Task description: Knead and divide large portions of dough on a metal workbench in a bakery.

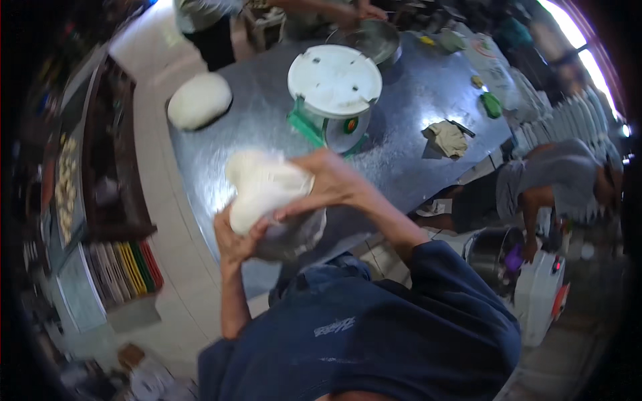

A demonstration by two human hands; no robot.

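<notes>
The left hand (233, 242) and right hand (324, 180) both hold 1 blurry white dough lump (259, 190), left of the middle of the frame. At the top, a metal bowl (392, 55) sits partly behind a green and white scale (335, 90); I can't tell what is in it. At the upper left, 1 round dough ball (200, 101) rests on the metal table (257, 107).

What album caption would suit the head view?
Left hand and right hand hold pale dough over a metal table, near a white-topped scale and another dough lump.
</notes>
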